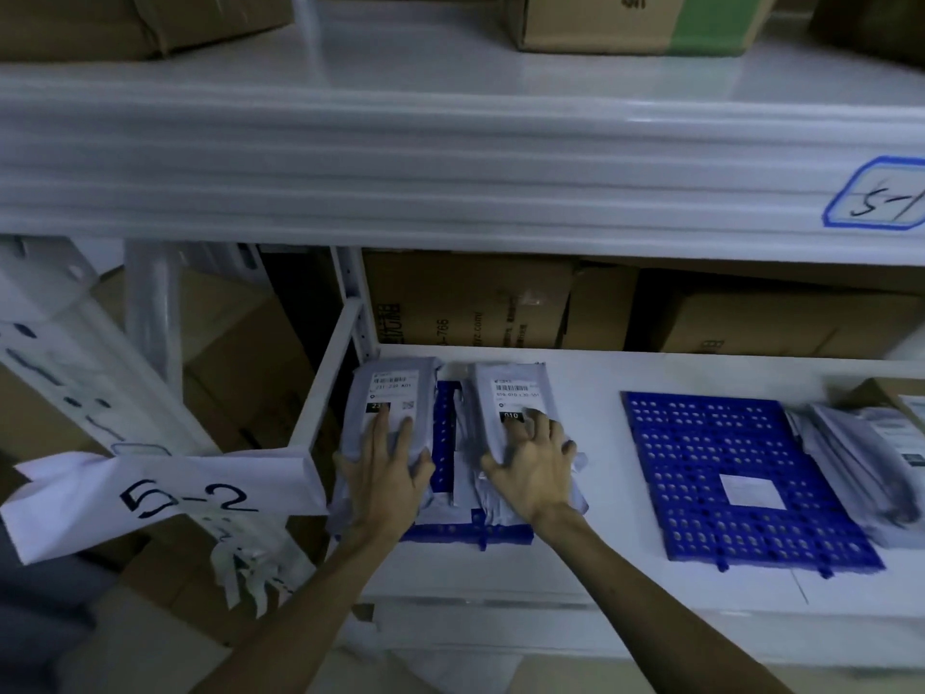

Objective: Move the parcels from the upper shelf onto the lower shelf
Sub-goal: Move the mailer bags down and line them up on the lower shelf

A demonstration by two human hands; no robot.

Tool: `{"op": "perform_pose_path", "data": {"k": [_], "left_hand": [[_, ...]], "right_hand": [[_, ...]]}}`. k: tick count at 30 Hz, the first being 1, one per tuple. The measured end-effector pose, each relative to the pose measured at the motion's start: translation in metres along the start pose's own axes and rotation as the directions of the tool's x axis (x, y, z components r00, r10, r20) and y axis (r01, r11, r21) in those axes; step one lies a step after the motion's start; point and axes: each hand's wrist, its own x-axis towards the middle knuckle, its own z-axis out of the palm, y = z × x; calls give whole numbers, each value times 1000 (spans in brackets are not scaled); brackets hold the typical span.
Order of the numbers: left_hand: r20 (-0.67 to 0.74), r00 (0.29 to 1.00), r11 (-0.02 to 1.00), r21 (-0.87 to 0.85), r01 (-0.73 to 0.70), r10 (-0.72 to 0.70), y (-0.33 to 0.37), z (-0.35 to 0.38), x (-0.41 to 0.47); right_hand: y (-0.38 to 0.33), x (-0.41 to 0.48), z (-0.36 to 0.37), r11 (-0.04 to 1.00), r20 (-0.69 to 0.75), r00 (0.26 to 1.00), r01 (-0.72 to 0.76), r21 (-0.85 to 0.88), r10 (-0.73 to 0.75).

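Note:
Two grey mailer parcels with white barcode labels lie side by side on a blue perforated mat (pixel 444 423) on the lower shelf (pixel 590 578). My left hand (pixel 383 473) lies flat on the left parcel (pixel 390 388), its thumb wrapped round the parcel's right edge. My right hand (pixel 533 468) rests with spread fingers on the right parcel (pixel 510 388). More grey wrapping shows beneath both hands. The upper shelf (pixel 450 82) overhead carries cardboard boxes (pixel 635 17) at its back.
A second blue mat (pixel 741 473) with a white sticker lies to the right, and beyond it a heap of grey mailers (pixel 861 463). Brown cartons (pixel 470 298) line the back of the lower shelf. A paper tag marked 5-2 (pixel 170 498) hangs off the left post.

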Motion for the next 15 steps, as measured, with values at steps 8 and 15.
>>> {"op": "perform_pose_path", "data": {"k": [8, 15], "left_hand": [[-36, 999, 999, 24, 35, -34, 2, 2, -13], [-84, 996, 1000, -14, 16, -17, -2, 0, -16]], "right_hand": [[11, -3, 21, 995, 110, 993, 45, -89, -35], [12, 2, 26, 993, 105, 992, 82, -86, -72]]}}
